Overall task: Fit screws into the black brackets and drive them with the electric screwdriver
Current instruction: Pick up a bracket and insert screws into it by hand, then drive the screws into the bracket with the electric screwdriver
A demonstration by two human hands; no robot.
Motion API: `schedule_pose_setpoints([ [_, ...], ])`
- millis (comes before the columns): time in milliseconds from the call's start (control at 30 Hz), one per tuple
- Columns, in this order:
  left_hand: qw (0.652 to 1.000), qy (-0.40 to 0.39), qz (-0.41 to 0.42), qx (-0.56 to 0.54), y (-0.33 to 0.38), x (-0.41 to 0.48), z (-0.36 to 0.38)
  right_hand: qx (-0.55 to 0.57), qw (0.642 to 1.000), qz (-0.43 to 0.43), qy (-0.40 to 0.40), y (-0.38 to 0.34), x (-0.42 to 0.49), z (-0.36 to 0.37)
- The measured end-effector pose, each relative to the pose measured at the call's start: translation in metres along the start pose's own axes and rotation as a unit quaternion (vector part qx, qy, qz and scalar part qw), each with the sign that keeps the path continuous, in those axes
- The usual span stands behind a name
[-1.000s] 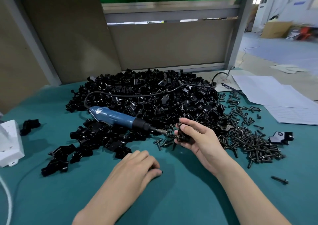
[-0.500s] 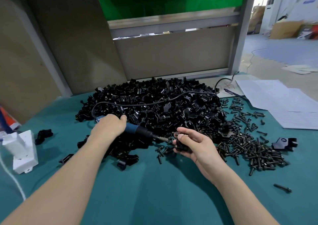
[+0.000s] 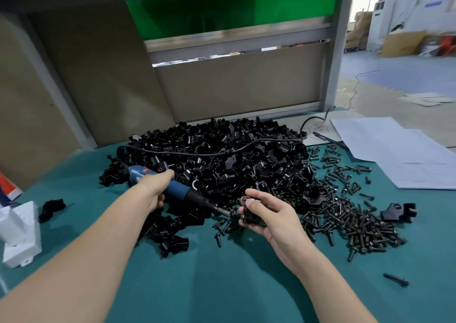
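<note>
Two-handed, we are gripping the cylindrical blue screwdriver with our previously idle left hand, right hand pinching a black bracket.

One wide-angle view, worn on the person's head, looks forward and down over the teal table. The heap of black brackets sits close, at mid-frame. A partition panel rises just behind the heap, and open workshop floor shows beyond it to the right. The lens bends the frame's edges.

We see glossy black plastic brackets, dark metal screws, matt teal cloth on the bench, and white paper sheets.
</note>
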State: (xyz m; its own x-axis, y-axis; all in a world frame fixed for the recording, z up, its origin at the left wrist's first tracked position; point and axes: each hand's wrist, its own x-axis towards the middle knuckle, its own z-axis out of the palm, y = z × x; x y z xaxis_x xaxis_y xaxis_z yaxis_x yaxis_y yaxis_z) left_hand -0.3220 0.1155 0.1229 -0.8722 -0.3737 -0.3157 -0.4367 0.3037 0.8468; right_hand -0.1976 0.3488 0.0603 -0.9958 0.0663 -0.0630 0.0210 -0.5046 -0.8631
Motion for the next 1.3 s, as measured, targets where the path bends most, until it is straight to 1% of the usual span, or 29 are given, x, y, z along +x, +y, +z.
schedule_pose_setpoints([
  [67, 0.995, -0.005, 0.029, -0.096, 0.0, -0.005, 0.0, 0.019, 1.0, 0.001, 0.009, -0.001, 0.001, 0.0],
  [100, 0.986, -0.02, 0.034, -0.163, 0.001, -0.01, 0.001, 0.035, 0.999, 0.002, 0.016, -0.001, 0.001, 0.0],
  [133, 0.968, -0.049, 0.028, -0.243, 0.005, -0.016, 0.002, 0.053, 0.998, 0.003, 0.024, -0.002, 0.002, -0.001],
  [167, 0.941, -0.096, 0.013, -0.325, 0.01, -0.023, 0.002, 0.072, 0.997, 0.004, 0.034, -0.003, 0.003, -0.002],
  [200, 0.9, -0.153, -0.001, -0.409, 0.017, -0.031, 0.001, 0.09, 0.995, 0.004, 0.044, -0.005, 0.003, -0.003],
  [267, 0.801, -0.254, 0.0, -0.542, 0.031, -0.045, 0.002, 0.116, 0.992, -0.001, 0.057, -0.007, 0.004, -0.003],
  [300, 0.772, -0.276, 0.012, -0.572, 0.037, -0.051, 0.004, 0.125, 0.99, -0.003, 0.061, -0.008, 0.004, -0.003],
  [333, 0.756, -0.283, 0.027, -0.589, 0.042, -0.057, 0.007, 0.131, 0.989, -0.006, 0.064, -0.009, 0.004, -0.004],
  [367, 0.748, -0.281, 0.044, -0.6, 0.047, -0.063, 0.011, 0.137, 0.988, -0.008, 0.065, -0.009, 0.004, -0.004],
  [500, 0.738, -0.203, 0.11, -0.634, 0.052, -0.073, 0.026, 0.148, 0.986, -0.018, 0.069, -0.009, 0.003, -0.005],
  [600, 0.754, -0.133, 0.13, -0.63, 0.041, -0.069, 0.039, 0.133, 0.989, -0.027, 0.067, -0.007, 0.005, -0.005],
  [700, 0.762, -0.082, 0.125, -0.63, 0.033, -0.063, 0.047, 0.108, 0.992, -0.036, 0.062, -0.004, 0.007, -0.003],
  [767, 0.763, -0.073, 0.119, -0.632, 0.031, -0.059, 0.049, 0.093, 0.993, -0.042, 0.062, -0.003, 0.008, -0.003],
  [867, 0.783, -0.052, 0.133, -0.605, 0.026, -0.056, 0.053, 0.058, 0.994, -0.048, 0.073, 0.0, 0.01, -0.001],
  [1000, 0.791, -0.052, 0.128, -0.596, 0.021, -0.055, 0.059, 0.006, 0.995, -0.063, 0.079, 0.0, 0.01, -0.001],
  [1133, 0.79, -0.05, 0.114, -0.601, 0.02, -0.055, 0.06, 0.009, 0.994, -0.07, 0.085, -0.002, 0.009, -0.002],
  [1300, 0.775, -0.055, 0.097, -0.622, 0.021, -0.054, 0.055, 0.023, 0.993, -0.067, 0.094, -0.003, 0.009, -0.001],
])
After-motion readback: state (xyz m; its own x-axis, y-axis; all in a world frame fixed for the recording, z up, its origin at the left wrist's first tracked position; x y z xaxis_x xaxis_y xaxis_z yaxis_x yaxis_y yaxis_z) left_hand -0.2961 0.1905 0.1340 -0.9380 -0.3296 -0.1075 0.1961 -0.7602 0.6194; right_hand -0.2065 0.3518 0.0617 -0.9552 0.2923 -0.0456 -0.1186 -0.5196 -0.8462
